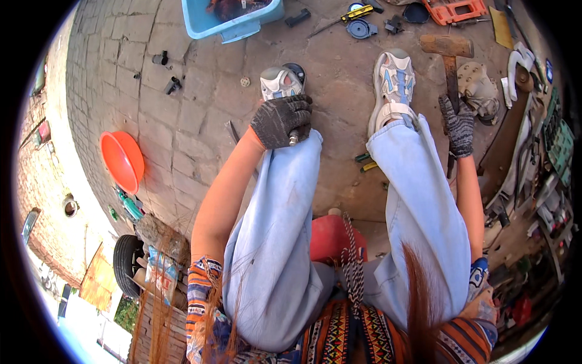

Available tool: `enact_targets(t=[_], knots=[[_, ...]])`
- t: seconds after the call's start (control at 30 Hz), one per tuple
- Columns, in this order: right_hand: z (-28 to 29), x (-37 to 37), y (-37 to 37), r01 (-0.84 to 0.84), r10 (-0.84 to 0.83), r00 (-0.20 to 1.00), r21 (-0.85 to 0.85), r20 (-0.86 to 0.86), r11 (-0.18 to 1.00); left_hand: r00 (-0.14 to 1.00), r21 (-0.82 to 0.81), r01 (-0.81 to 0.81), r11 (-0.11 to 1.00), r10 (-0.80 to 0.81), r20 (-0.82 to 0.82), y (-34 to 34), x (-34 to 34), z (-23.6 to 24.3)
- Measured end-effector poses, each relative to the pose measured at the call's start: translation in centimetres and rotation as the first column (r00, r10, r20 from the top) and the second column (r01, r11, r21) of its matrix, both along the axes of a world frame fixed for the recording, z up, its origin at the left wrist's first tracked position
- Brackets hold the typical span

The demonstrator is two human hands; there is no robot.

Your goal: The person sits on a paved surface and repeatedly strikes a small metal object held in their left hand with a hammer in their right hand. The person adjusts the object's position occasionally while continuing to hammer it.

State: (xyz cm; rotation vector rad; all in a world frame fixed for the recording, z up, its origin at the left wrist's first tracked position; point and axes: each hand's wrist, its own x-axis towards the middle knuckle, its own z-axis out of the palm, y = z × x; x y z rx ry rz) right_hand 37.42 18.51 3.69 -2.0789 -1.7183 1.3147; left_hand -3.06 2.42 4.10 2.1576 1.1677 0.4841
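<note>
My left hand (281, 121), in a dark grey knit glove, is closed in front of my left knee. A small shiny metal piece (293, 138) pokes out of its fist; the rest is hidden by the fingers. On the other side, my right hand (458, 126), gloved alike, grips the handle of a hammer (447, 46) with a worn, rust-brown head. The head points away from me, beyond my right shoe. Behind my left forearm a thin dark metal bar (233, 132) shows in part. Beside the hammer sits a dirty beige cloth-like bundle (477, 88).
A blue tub (233, 27) stands at the far side, with a yellow screwdriver (357, 13) and a round dark cap (362, 28) right of it. Small black parts (173, 85) and an orange basin (122, 162) lie left. Metal scrap and tools crowd the right edge.
</note>
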Motion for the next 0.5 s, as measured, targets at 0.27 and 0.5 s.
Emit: enact_targets(t=[0.27, 0.5], knots=[[7.9, -5.2, -1.9, -0.478, 0.479, 0.875, 0.035, -0.066, 0.878, 0.996, 0.035, -0.081, 0.996, 0.081, 0.025, -0.9, 0.9, -0.2], [12.7, -9.0, -2.5, -0.857, 0.866, 0.482, 0.131, -0.133, 0.498, 0.996, -0.029, -0.083, 0.996, 0.083, 0.028, -0.6, 0.4, -0.7]])
